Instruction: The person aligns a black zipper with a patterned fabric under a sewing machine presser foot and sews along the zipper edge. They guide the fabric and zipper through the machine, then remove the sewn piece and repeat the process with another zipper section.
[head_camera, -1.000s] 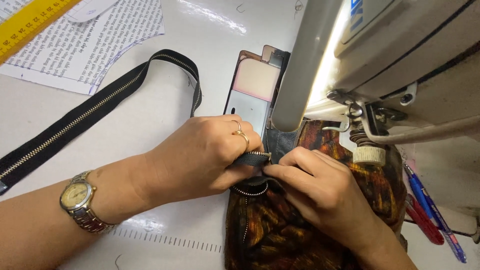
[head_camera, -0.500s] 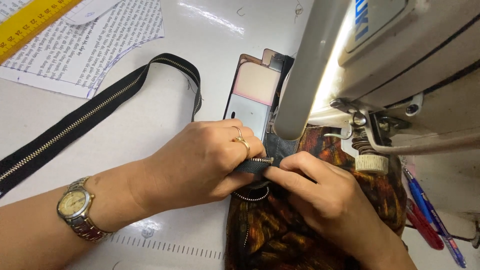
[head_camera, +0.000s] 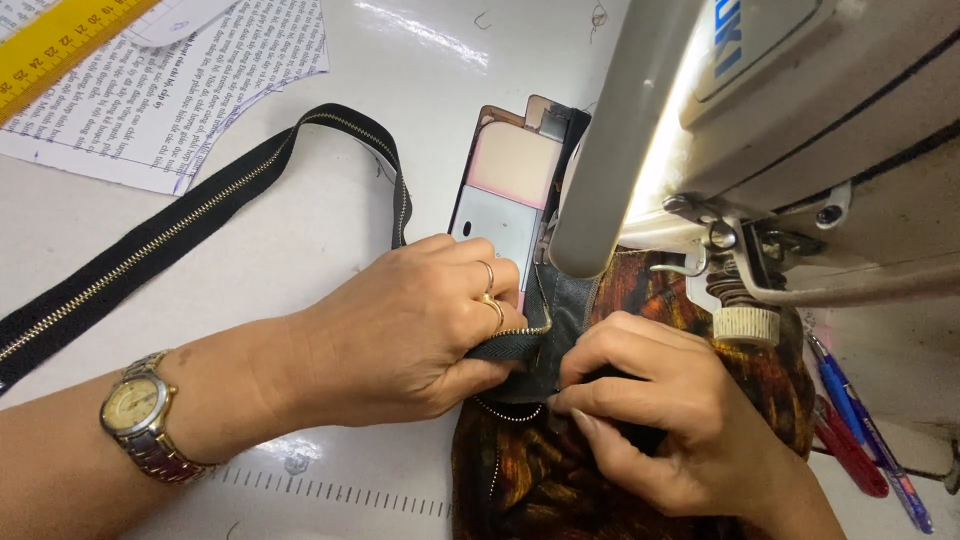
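Note:
My left hand, with rings and a wristwatch, pinches the end of a long black zipper tape with gold teeth against a piece of orange-and-black patterned fabric. My right hand grips the same zipper end and the fabric edge from the other side, fingers curled tight. Both hands work right in front of the sewing machine's presser foot. The zipper trails away to the left across the white table. The spot where zipper meets fabric is partly hidden by my fingers.
The white sewing machine head overhangs the right side. A phone lies behind my left hand. A printed paper pattern and yellow ruler sit at the upper left. Red and blue pens lie at the right.
Both hands have stayed on the zipper end and fabric, shifting slightly toward the presser foot. My fingers have re-pinched the zipper tape.

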